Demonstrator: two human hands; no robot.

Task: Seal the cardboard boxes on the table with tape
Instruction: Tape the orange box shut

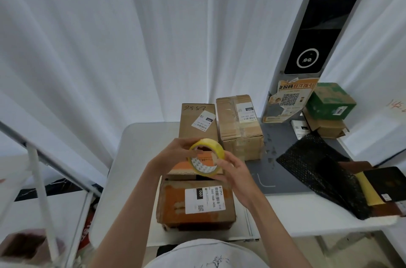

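Right, both hands were up over the tabletop [136,158] w/ the roll of yellow tape [206,158] held between them. The left hand [175,153] curled round the far-left side of the roll, fingers over its rim; the right hand [232,171] gripped the near-right side, thumb on the outer face. The roll sat tilted, its core facing the camera, above the gap between two boxes.

Directly under the hands was the near orange-brown box [195,204] w/ a white shipping label on top, its far flap area partly hidden by the roll. Beyond it a tall plain box [197,122] w/ handwritten digits, and just right of that a box already wrapped in clear tape [239,127]. Further right, a green box [329,100] stacked on another carton, plus a black mesh bag [316,164] – prob. not part of the job.

Step in hand, by my read: finding the loose end of the tape; no strip was pulled out yet, and I couldn't tell where the end sat. Next move would need a fingernail picking the edge, then peeling enough length to bridge the near box's seam while one hand steadies the roll
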